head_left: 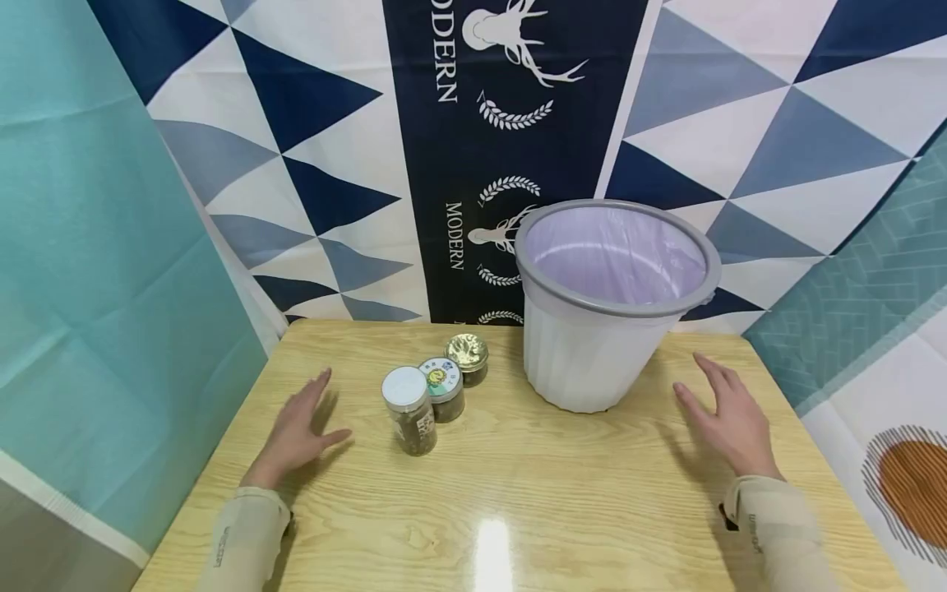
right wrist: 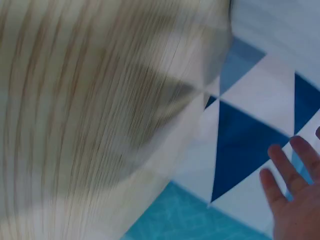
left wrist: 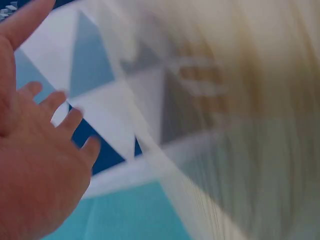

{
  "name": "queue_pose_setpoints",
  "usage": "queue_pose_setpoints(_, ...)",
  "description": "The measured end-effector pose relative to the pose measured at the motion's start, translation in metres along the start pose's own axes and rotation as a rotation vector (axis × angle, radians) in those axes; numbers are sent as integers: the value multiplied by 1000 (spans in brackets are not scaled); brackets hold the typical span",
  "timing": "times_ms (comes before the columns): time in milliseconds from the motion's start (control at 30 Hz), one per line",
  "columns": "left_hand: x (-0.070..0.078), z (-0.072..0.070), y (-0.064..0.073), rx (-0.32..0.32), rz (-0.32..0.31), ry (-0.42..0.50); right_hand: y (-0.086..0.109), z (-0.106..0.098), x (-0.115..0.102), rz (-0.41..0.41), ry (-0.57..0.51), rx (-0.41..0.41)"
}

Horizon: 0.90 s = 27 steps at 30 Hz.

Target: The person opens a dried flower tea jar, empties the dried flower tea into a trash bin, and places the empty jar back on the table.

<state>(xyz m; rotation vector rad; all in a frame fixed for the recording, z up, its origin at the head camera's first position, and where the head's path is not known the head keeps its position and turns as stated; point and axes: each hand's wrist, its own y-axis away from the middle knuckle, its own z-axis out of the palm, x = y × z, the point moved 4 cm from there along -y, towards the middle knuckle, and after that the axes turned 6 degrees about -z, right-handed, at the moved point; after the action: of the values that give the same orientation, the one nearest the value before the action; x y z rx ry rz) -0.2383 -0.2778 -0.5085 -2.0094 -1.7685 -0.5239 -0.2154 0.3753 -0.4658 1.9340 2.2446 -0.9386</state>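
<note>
Over on the left side of the table [head_left: 355, 510], the person's left hand [head_left: 294, 432] hovers with its fingers loosely spread and thumb out, holding nothing and apart from everything around it. Next along is the tall jar [head_left: 416, 423] with the white lid, standing upright. Its left side is free, so imo that's the easy side: a grip round the body should beat pinching the lid. Just behind and to the right sits the middle jar [head_left: 447, 404] with the printed lid, so close it's hard to tell if they touch; go gently or one might get knocked. Then comes the gold-lidded jar [head_left: 468, 353] at the back, probably easiest from its right. Further along stands the white bin [head_left: 577, 353] with a purple liner [head_left: 614, 263]; looks light, so a bump could shift it. Past that, the right hand [head_left: 728, 423] is near the bin, fingers relaxed and apart, nothing in its grasp.
</note>
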Motion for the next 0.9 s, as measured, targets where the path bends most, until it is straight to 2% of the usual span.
queue_pose_setpoints(67, 13, 8, -1, -65, 26, 145, 1, 2, -15, -37, -5, 79)
queue_pose_setpoints(133, 27, 16, -3, -129, 36, 267, 1, 4, -33, -117, -9, 174)
queue_pose_setpoints(267, 54, 31, -5, -193, 31, 399, -1, 13, -74, -348, -17, 317)
queue_pose_setpoints(367, 70, 42, -6, -208, -4, 439, -4, 26, -105, -495, -39, 322)
queue_pose_setpoints(500, 87, 57, -7, -227, -20, 497, -10, 42, -144, -602, -90, 292)
queue_pose_setpoints(600, 97, 66, -7, -220, -7, 528, -14, 52, -165, -634, -116, 266)
queue_pose_setpoints(700, 101, 71, -7, -181, -13, 522, -18, 58, -180, -639, -132, 233)
queue_pose_setpoints(900, 107, 73, -6, -112, -14, 476, -23, 61, -192, -649, -150, 219)
